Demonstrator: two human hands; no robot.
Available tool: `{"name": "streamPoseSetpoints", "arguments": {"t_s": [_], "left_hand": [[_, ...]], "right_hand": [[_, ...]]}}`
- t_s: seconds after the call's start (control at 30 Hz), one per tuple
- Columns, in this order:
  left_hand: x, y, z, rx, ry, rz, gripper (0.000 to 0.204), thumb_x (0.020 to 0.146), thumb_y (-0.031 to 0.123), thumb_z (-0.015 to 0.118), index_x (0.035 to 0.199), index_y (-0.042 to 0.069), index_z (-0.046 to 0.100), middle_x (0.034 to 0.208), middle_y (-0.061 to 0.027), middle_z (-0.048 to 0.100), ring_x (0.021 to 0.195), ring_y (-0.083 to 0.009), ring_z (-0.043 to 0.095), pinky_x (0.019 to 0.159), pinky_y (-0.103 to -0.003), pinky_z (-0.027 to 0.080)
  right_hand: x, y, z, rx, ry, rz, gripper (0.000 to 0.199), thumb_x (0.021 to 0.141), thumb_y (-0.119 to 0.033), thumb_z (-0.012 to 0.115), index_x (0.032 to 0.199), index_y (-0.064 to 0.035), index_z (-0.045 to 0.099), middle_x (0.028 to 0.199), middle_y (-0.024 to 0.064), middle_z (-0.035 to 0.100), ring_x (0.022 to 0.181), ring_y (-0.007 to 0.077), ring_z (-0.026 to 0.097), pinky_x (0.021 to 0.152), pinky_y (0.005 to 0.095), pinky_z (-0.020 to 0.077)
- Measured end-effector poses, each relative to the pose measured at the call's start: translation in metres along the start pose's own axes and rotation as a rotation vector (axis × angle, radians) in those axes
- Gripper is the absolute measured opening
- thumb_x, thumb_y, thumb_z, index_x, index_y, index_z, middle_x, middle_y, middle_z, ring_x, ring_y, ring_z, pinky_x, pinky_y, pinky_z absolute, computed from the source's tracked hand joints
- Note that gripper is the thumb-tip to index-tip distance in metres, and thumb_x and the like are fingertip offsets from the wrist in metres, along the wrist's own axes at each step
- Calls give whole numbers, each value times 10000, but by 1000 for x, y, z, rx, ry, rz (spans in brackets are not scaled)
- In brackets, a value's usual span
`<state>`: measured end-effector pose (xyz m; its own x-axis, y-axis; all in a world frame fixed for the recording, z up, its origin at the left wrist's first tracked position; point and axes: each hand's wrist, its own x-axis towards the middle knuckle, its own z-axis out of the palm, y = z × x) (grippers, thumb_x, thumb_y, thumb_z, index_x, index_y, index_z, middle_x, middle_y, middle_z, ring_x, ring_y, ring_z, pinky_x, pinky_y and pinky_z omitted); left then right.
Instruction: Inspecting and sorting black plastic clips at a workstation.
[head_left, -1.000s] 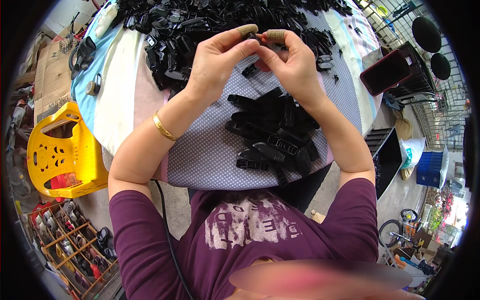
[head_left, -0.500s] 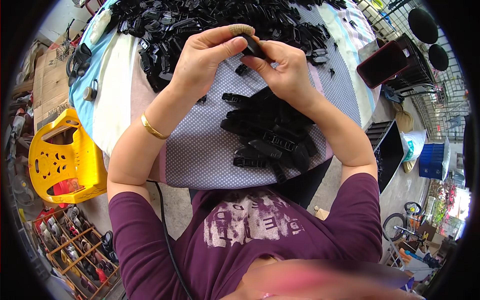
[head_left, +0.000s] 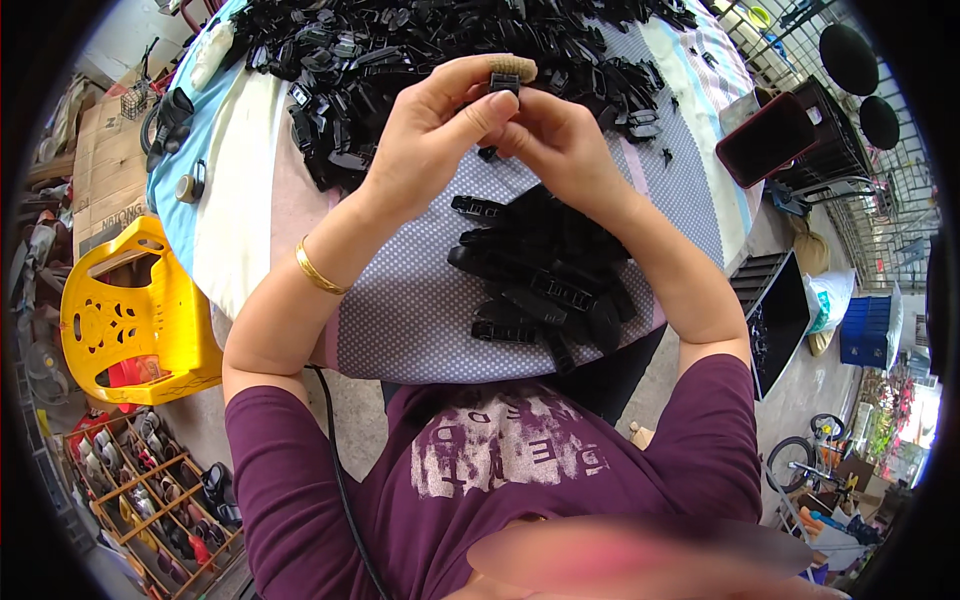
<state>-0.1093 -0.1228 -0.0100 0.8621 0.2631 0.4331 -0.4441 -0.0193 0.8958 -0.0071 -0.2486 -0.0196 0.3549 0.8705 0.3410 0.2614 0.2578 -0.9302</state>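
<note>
Over the far part of the table, both of my hands are closed on one small black plastic piece (head_left: pixel 505 83), which looks like a buckle. My left hand (head_left: pixel 425 140) grips it between thumb and forefinger, and a beige cover (head_left: pixel 514 67) wraps that fingertip. From the other side my right hand (head_left: pixel 562 150) pinches it, its fingertips partly hidden behind the left thumb. A small pile of similar black pieces (head_left: pixel 540 275) lies nearer me, below the right hand. Beyond my hands spreads a large heap of loose black parts (head_left: pixel 345 65).
A patterned cloth (head_left: pixel 400 320) covers the round table. A phone (head_left: pixel 766 140) stands at the right edge, above a black crate (head_left: pixel 770 310) on the floor. To the left is a yellow plastic chair (head_left: pixel 145 320). A dark cable (head_left: pixel 335 440) runs down beside my left arm.
The black piece has been turned more upright between my fingers. My right hand has shifted slightly left and down, closer against my left thumb. The small pile looks unchanged.
</note>
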Motion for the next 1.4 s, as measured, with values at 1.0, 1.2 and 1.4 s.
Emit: {"name": "streamPoseSetpoints", "arguments": {"t_s": [1.0, 1.2, 1.4], "left_hand": [[-22, 47, 20, 456, -146, 544, 163, 740, 160, 674, 827, 38, 609, 800, -84, 603, 713, -202, 592, 648, -262, 456], [1, -8, 11, 784, -23, 147, 220, 811, 207, 616, 898, 5, 615, 892, -126, 589, 859, -273, 559, 756, -342, 452], [-12, -30, 18, 877, -295, 65, 321, 812, 212, 594, 1033, -19, 565, 1035, -175, 559, 979, -335, 525, 859, -377, 434]], "right_hand": [[-4, -43, 41, 89, -103, -628, 936, 600, -299, 820, 1280, 52, 281, 1151, 156, 474, 1018, 246, 533, 861, 364, 442], [26, -12, -81, -576, 293, -24, 503, 791, -445, 618, 1069, -26, 602, 976, 80, 642, 825, 197, 618, 734, 325, 484], [30, 29, -98, -1453, 201, 243, 350, 769, -390, 635, 987, -117, 639, 792, 80, 642, 734, 246, 619, 656, 335, 479]]}}
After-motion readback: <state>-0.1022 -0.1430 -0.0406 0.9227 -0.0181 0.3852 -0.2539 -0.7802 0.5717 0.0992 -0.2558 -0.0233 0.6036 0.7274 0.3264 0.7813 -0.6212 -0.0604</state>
